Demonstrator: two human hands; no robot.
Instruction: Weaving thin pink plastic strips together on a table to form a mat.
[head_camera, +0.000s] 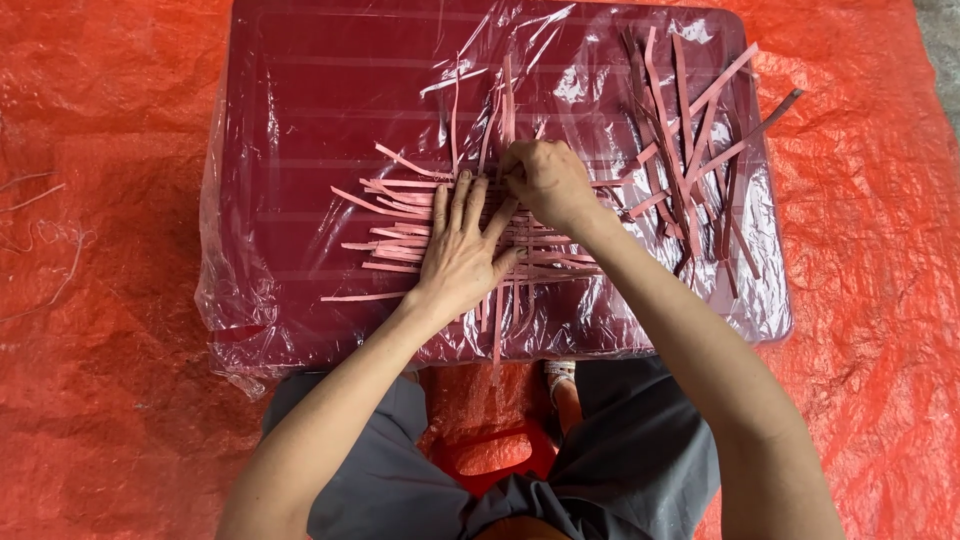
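A mat of interlaced pink strips (400, 205) lies in the middle of a dark red board wrapped in clear plastic (300, 100). My left hand (462, 250) rests flat on the woven part, fingers spread, pressing it down. Just above it, my right hand (545, 180) pinches a pink strip at the mat's upper edge. Loose strip ends stick out on all sides of the weave.
A pile of loose pink strips (695, 150) lies at the board's right side. An orange-red plastic sheet (100, 300) covers the ground all around. My grey-trousered knees (640, 450) are at the board's near edge, above a red stool (490, 455).
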